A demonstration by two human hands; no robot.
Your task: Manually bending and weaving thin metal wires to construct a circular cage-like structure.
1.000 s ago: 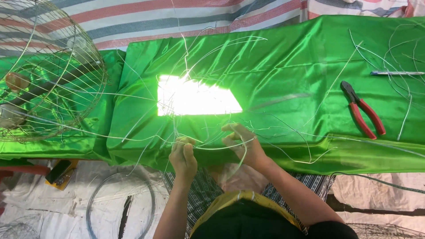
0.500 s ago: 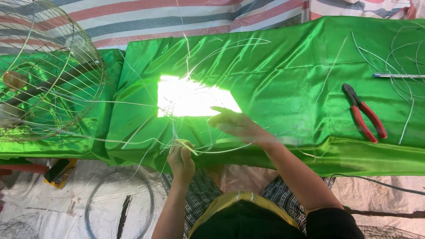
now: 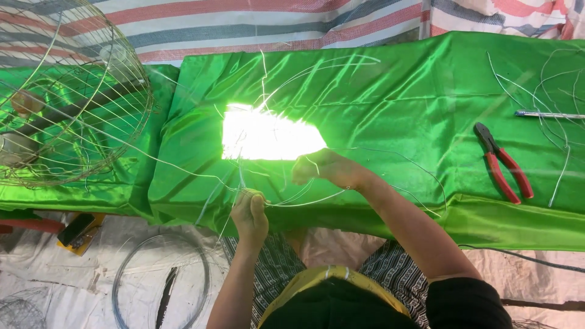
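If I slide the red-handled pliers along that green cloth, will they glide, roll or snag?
The pliers lie flat with handles spread, so they probably won't roll. The green cloth looks glossy and wrinkled, so they would likely glide, though the cloth may bunch ahead of them. Loose wires lie right beside the handles and could catch. Being metal, they are probably heavy for their size.

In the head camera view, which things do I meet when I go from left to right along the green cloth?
Round wire cage → left hand pinching thin wire → right hand → red-handled pliers → loose wire strands at the right edge.
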